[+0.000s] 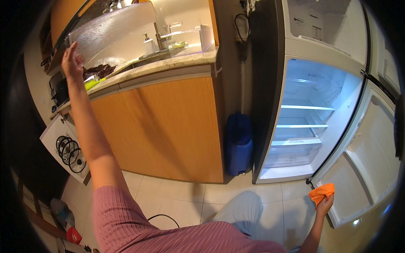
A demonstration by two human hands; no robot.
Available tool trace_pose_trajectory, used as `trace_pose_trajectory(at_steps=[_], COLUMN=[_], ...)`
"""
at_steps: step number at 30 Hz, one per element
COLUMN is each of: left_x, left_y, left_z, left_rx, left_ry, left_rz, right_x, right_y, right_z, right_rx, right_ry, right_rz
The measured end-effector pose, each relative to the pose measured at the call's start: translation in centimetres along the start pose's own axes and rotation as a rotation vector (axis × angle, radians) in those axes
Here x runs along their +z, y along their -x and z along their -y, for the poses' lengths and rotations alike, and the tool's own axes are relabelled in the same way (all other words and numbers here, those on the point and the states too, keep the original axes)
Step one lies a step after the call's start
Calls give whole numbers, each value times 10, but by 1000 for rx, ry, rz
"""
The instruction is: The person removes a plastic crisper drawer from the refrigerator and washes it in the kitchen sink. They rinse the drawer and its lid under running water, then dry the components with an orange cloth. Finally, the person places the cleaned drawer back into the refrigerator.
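My left hand (72,63) is raised at the upper left, gripping the left end of a clear ribbed plastic panel (114,31). The panel is tilted above the stone counter (177,61), and my thumb shows through it. Low on the right, my right hand (326,204) holds a bunched orange cloth (322,191) beside the open lower door (360,177) of a refrigerator. Inside the lit refrigerator are glass shelves (303,126) and a clear drawer (292,155). Its upper compartment (319,22) is open too.
A soap dispenser (148,44), a faucet (159,38) and a clear bin (190,34) stand by the sink. A blue jerrycan (239,145) is between the wooden cabinet (164,126) and the refrigerator. An open cabinet door (57,136) holds pot lids. A black cable (164,216) lies on the floor.
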State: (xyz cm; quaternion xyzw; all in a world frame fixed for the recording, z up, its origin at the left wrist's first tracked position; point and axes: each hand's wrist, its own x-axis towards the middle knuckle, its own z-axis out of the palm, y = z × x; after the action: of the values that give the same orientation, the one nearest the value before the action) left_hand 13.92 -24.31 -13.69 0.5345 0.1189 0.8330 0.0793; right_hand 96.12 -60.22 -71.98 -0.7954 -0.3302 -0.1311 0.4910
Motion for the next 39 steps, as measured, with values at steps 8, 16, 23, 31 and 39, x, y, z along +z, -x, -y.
trace_pose_trajectory(at_steps=[8,16,23,31,39], left_x=[67,157,286,281,291], left_y=[67,205,354,491,566], left_z=[-126,-119,-139,-115,-75], left_rx=[913,1170,1268,1119,-742], left_ry=[-843,-854,-213,204,787], left_rz=[162,122,657,1141,1366], right_x=[-22,-31,-93,-104,-75], right_y=[-18,-51,-68,-45,-9], right_z=[140,296,353,301,222], right_rx=[71,201,-37,299,401], right_ry=[-810,-1966,-1856,-1207,-867], right_rz=[260,751,471,-11,-21])
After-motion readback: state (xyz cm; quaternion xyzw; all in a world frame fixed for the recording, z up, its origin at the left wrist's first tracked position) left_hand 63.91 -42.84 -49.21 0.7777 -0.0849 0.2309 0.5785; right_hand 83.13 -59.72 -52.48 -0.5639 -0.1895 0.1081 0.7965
